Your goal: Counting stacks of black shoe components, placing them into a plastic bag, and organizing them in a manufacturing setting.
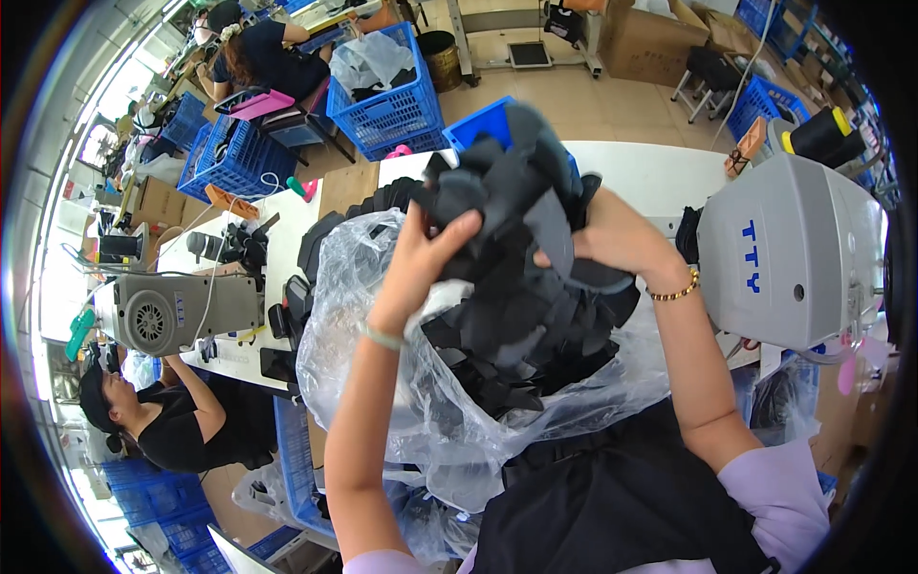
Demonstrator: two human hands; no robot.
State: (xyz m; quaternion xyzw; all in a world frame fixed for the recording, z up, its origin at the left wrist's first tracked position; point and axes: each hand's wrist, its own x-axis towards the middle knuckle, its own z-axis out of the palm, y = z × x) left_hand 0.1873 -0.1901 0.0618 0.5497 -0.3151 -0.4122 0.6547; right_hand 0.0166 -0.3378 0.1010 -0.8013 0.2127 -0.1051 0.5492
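Note:
Over a clear plastic bag (346, 297), both of my hands grip a thick, loose bunch of black curved pieces (512, 187), like cut foam or fabric. My left hand (426, 253) is closed on the bunch's left side, thumb on top. On the other side my right hand (626, 234) is closed on more of the pieces, its fingers partly hidden behind them. Many more black pieces (521, 330) fill the open bag below. The bunch is partly blurred, and single pieces are hard to tell apart.
A grey machine (794, 253) stands right of my arm on the white table (641, 163); another grey machine (182, 311) is at the left beside a co-worker (182, 421). Blue crates (387, 105) stand beyond the table. More black items (330, 239) lie left of the bag.

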